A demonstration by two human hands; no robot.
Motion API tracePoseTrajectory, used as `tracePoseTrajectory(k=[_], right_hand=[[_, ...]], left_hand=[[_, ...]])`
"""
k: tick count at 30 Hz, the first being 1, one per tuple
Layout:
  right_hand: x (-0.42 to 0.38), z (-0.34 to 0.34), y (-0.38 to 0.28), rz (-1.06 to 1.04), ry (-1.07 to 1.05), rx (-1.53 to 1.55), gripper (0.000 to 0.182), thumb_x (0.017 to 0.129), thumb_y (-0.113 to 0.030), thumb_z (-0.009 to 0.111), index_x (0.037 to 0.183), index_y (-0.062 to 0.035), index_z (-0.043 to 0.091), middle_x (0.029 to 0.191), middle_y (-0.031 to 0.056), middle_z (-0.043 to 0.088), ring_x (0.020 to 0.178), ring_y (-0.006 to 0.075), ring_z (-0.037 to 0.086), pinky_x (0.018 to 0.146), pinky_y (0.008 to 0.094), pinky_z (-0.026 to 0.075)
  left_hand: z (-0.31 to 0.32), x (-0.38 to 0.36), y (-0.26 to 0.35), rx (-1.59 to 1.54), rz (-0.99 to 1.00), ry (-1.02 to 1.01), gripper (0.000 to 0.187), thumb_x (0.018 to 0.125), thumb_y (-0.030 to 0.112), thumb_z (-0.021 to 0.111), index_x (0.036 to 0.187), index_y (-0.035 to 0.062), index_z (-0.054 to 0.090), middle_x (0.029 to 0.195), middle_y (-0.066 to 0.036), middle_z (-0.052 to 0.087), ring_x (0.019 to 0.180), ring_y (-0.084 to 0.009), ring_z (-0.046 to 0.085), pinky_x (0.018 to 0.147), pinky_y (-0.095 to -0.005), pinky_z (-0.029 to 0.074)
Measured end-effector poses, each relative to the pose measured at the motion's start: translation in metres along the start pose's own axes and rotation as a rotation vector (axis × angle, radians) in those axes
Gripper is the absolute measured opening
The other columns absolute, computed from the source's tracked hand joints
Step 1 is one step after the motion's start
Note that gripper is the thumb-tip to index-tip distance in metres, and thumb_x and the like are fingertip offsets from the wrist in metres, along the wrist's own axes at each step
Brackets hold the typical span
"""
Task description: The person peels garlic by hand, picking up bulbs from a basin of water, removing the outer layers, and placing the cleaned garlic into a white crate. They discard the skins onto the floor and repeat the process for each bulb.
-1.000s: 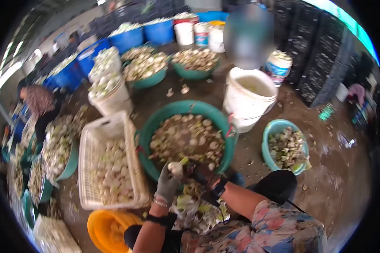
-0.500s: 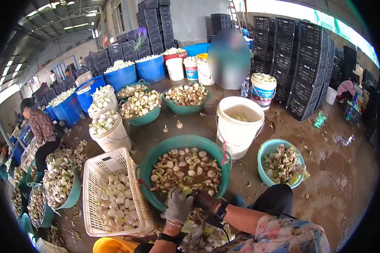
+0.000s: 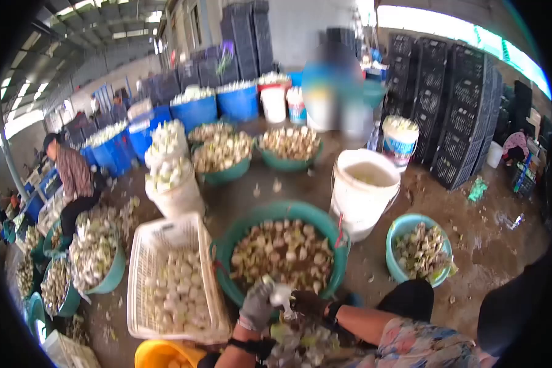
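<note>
My left hand (image 3: 256, 305), in a grey glove, is closed on a pale bulb (image 3: 282, 295) that looks like garlic, blurred by motion. Close beside it, my right hand (image 3: 310, 305) in a dark glove has its fingers curled; whatever they grip is hidden. Both hands are at the near rim of a large green tub (image 3: 219, 273) full of bulbs (image 3: 282, 248) with stems. Left of the tub stands a cream plastic crate (image 3: 138, 276) with cleaned white bulbs (image 3: 176, 294). Beneath my hands lies a pile of peeled leaves (image 3: 303, 343).
A white bucket (image 3: 365, 190) stands behind the tub, and a small green basin (image 3: 394, 245) of leaf scraps is to the right. A yellow bucket (image 3: 159, 354) sits at the near edge. Stacked black crates (image 3: 463, 116) rise at the back right. A person (image 3: 73, 172) sits at left.
The view has shifted, so the scene sits further right and slightly lower. A pale bulb now shows between my hands, where the gloves nearly met before.
</note>
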State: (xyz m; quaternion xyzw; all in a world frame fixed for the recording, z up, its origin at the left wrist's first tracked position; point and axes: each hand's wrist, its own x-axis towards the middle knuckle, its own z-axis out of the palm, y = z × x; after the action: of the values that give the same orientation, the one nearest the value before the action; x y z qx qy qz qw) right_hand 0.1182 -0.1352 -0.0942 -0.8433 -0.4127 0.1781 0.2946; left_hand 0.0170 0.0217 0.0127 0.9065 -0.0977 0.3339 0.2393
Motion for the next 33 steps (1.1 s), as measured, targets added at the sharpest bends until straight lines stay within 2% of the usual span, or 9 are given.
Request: tracePoseTrajectory(k=[1, 5, 6, 9, 15, 25, 27, 30, 33], right_hand=[[-0.017, 0.012, -0.006, -0.029, -0.041, 0.087, 0.032, 0.077, -0.028, 0.058, 0.100, -0.0064, 0.060, 0.085, 0.0194, 0.062, 0.078, 0.0335, 0.059, 0.070, 0.0392, 0.046], [-0.034, 0.026, -0.018, -0.239, -0.477, 0.121, 0.049, 0.071, -0.023, 0.064, 0.116, -0.0063, 0.051, 0.100, 0.0180, 0.061, 0.091, 0.0283, 0.059, 0.081, 0.0401, 0.044], [-0.032, 0.027, -0.014, -0.429, -0.216, 0.214, 0.048, 0.068, -0.019, 0.066, 0.112, -0.0058, 0.052, 0.097, 0.0163, 0.062, 0.089, 0.0273, 0.059, 0.076, 0.0393, 0.045], [0.005, -0.014, -0.022, -0.046, -0.257, -0.059, 0.033, 0.074, -0.023, 0.063, 0.103, -0.0060, 0.058, 0.088, 0.0137, 0.063, 0.078, 0.0263, 0.061, 0.068, 0.0401, 0.047], [0.034, -0.040, -0.043, 0.206, -0.080, 1.614, 0.017, 0.078, -0.007, 0.059, 0.094, -0.0042, 0.062, 0.085, 0.0066, 0.062, 0.073, 0.0134, 0.057, 0.064, 0.0293, 0.047], [0.058, 0.018, -0.011, -0.224, 0.019, 0.420, 0.014, 0.077, -0.010, 0.054, 0.088, -0.0045, 0.060, 0.079, 0.0142, 0.062, 0.073, 0.0217, 0.061, 0.068, 0.0343, 0.047], [0.085, 0.004, 0.034, -0.358, 0.211, -0.015, 0.018, 0.077, -0.019, 0.057, 0.088, -0.0043, 0.060, 0.078, 0.0146, 0.062, 0.073, 0.0273, 0.061, 0.067, 0.0376, 0.047], [0.116, -0.019, 0.068, 0.196, 0.309, -0.050, 0.023, 0.082, -0.026, 0.054, 0.087, -0.0041, 0.060, 0.075, 0.0173, 0.061, 0.067, 0.0326, 0.058, 0.062, 0.0402, 0.047], [0.151, -0.039, 0.105, 0.581, 0.130, -0.033, 0.030, 0.085, -0.024, 0.051, 0.088, 0.0038, 0.060, 0.073, 0.0223, 0.059, 0.065, 0.0327, 0.058, 0.058, 0.0389, 0.048]], left_hand=[[0.020, -0.005, -0.013, -0.731, -0.445, 0.006, 0.033, 0.068, 0.015, 0.069, 0.097, 0.0037, 0.061, 0.089, -0.015, 0.061, 0.082, -0.0325, 0.058, 0.073, -0.0392, 0.047], [0.007, 0.001, -0.010, -0.637, -0.588, 0.138, 0.028, 0.073, 0.020, 0.072, 0.091, 0.0038, 0.059, 0.090, -0.010, 0.063, 0.076, -0.0225, 0.062, 0.064, -0.0317, 0.048], [0.013, -0.001, -0.020, -1.583, -0.897, 0.258, 0.023, 0.082, 0.019, 0.063, 0.099, 0.0044, 0.056, 0.093, -0.009, 0.063, 0.078, -0.0212, 0.063, 0.063, -0.0314, 0.049], [0.010, -0.002, -0.021, -1.892, -1.080, 0.296, 0.040, 0.092, 0.034, 0.042, 0.115, 0.0019, 0.049, 0.116, -0.015, 0.055, 0.106, -0.0301, 0.054, 0.086, -0.0441, 0.047], [0.023, -0.009, -0.035, -1.327, -0.954, 0.114, 0.025, 0.094, 0.016, 0.040, 0.112, 0.0041, 0.051, 0.105, -0.012, 0.060, 0.093, -0.0226, 0.060, 0.070, -0.0292, 0.053], [-0.057, -0.016, -0.106, -1.613, -0.838, 0.872, 0.037, 0.092, 0.033, 0.039, 0.116, 0.0059, 0.049, 0.116, -0.013, 0.055, 0.107, -0.0288, 0.052, 0.094, -0.0488, 0.041], [-0.070, -0.052, -0.127, -2.490, -0.591, 0.858, 0.045, 0.093, 0.036, 0.038, 0.124, 0.0046, 0.040, 0.126, -0.016, 0.047, 0.119, -0.0287, 0.043, 0.102, -0.0478, 0.032], [-0.054, -0.025, -0.116, -1.710, -1.128, 1.292, 0.097, 0.070, 0.052, 0.069, 0.136, -0.0011, 0.021, 0.140, -0.017, 0.022, 0.130, -0.0282, 0.025, 0.104, -0.0415, 0.029], [-0.033, -0.016, -0.107, -1.566, -1.163, 0.780, 0.060, 0.085, 0.044, 0.055, 0.124, 0.0011, 0.040, 0.124, -0.014, 0.042, 0.110, -0.0269, 0.046, 0.082, -0.0412, 0.045]])
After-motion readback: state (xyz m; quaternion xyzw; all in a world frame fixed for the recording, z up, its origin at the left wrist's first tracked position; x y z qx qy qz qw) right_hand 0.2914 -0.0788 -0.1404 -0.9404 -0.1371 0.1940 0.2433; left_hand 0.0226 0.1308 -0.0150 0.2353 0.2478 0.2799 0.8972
